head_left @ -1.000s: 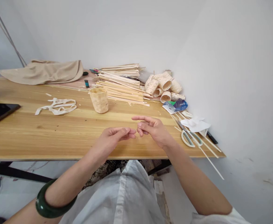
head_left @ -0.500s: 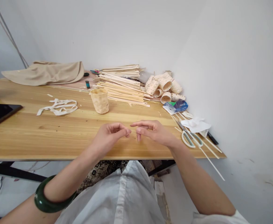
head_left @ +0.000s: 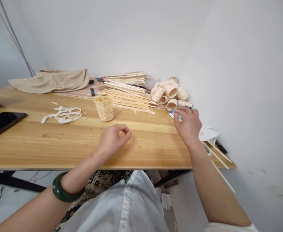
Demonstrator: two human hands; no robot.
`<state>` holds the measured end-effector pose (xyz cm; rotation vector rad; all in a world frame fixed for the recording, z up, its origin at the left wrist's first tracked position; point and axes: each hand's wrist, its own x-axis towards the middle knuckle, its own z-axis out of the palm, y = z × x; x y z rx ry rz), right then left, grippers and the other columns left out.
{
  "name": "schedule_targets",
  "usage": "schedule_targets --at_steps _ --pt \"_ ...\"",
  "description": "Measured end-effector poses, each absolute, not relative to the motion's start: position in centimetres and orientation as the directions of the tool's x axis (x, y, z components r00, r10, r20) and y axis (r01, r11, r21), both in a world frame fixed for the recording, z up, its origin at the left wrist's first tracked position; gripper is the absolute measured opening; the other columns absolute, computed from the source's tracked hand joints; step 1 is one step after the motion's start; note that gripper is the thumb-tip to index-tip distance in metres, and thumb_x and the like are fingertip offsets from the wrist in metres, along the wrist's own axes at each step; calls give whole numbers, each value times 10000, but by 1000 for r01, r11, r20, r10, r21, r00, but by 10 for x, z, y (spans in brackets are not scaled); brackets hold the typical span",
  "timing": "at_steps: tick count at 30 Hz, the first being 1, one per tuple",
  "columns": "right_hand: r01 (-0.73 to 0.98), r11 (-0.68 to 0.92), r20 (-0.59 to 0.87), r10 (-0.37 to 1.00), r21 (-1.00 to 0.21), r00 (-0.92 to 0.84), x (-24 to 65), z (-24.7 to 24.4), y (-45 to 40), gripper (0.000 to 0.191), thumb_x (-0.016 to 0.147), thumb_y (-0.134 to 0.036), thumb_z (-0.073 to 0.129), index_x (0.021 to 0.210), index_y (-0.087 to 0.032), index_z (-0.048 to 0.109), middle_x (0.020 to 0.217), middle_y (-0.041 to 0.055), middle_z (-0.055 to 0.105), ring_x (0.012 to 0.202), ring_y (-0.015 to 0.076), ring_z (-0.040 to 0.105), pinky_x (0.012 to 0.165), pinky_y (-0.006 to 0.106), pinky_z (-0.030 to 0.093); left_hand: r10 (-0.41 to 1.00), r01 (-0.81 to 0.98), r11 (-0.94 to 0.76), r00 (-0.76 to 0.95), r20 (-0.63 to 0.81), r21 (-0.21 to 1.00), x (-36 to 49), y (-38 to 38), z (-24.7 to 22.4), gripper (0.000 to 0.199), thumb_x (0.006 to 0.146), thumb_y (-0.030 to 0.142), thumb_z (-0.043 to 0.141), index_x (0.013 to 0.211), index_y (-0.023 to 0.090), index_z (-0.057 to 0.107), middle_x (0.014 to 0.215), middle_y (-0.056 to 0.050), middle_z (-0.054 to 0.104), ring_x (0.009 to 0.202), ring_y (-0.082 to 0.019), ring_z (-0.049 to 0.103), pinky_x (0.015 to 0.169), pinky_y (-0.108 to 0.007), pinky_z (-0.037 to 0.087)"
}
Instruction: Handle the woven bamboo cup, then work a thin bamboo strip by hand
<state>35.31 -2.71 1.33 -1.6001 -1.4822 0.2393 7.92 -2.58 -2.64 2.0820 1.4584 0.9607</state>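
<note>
My left hand (head_left: 114,139) hovers above the front of the table, its thumb and index finger pinched together. Whatever lies in that pinch, if anything, is too small to make out. At the right, my right hand (head_left: 187,125) is over a blue and white plastic packet (head_left: 171,114), covering most of it. Its thumb and fingers look apart, and I cannot tell whether they touch the packet. Beyond my left hand a small woven basket (head_left: 104,109) stands upright. White-handled scissors (head_left: 207,149) lie mostly hidden behind my right wrist.
Bundles of thin wooden strips (head_left: 129,96) lie at the back, beside a heap of woven tubes (head_left: 171,91). To the left are a white ribbon (head_left: 67,116), a dark phone (head_left: 5,124), a thread spool (head_left: 92,92) and beige cloth (head_left: 56,82). White paper (head_left: 207,132) lies near the right wall.
My right hand has left its place beside my left hand and moved right and forward, over the packet. My left hand stays near the same spot, still pinched. The view has shifted slightly.
</note>
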Motion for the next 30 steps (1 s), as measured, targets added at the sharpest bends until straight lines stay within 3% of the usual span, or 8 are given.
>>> schedule_targets --at_steps 2,4,5,7,10,14,22,30 --pt "625 162 399 879 -764 260 333 5 -29 326 929 -205 470 1163 -155 691 1391 179 610 1274 312 566 1034 482 494 926 686 -369 218 307 627 80 -23 -27 245 835 378 575 732 218 729 861 -56 807 832 -276 733 744 -340 483" --pt "533 165 287 945 -830 155 305 -6 -31 293 910 -187 501 1123 -185 702 1124 128 736 953 249 714 840 423 597 915 713 -392 238 325 582 81 -22 -27 248 846 365 569 746 215 738 893 -64 811 857 -277 733 747 -338 485" --pt "480 146 211 974 -865 83 290 -12 -31 260 894 -179 521 1074 -186 709 958 96 758 779 217 728 709 384 618 906 720 -409 249 342 560 80 -21 -28 247 851 359 566 755 215 743 896 -64 811 859 -271 731 746 -333 485" --pt "380 103 94 995 -919 -42 263 -25 -30 198 883 -156 531 983 -180 700 827 55 747 635 173 721 580 319 615 883 732 -447 271 383 514 80 -21 -28 253 867 355 560 774 217 751 881 -60 807 840 -253 722 737 -320 484" --pt "273 51 11 989 -961 -144 241 -39 -26 127 900 -180 541 851 -178 658 727 24 713 599 145 716 564 278 614 852 751 -491 307 424 441 77 -21 -29 268 892 357 562 775 212 755 855 -68 797 826 -240 709 731 -312 479" --pt "220 55 17 986 -974 -168 240 -43 -21 115 861 -232 634 757 -183 634 640 -19 651 549 104 645 552 226 564 835 764 -514 341 433 390 73 -23 -32 270 918 324 560 799 197 766 874 -89 787 836 -248 704 732 -323 475" --pt "233 79 42 986 -969 -161 244 -40 -22 132 772 -281 724 727 -186 643 710 -15 669 560 107 638 518 222 521 821 763 -541 387 420 354 69 -25 -30 234 912 274 581 787 199 764 851 -75 784 821 -239 695 722 -316 469" --pt "233 102 61 983 -967 -176 244 -37 -14 191 761 -306 741 669 -191 620 661 -32 625 526 90 593 496 213 536 858 725 -502 348 379 472 53 -19 -31 291 929 396 565 932 231 805 997 -68 813 925 -258 724 806 -325 500"
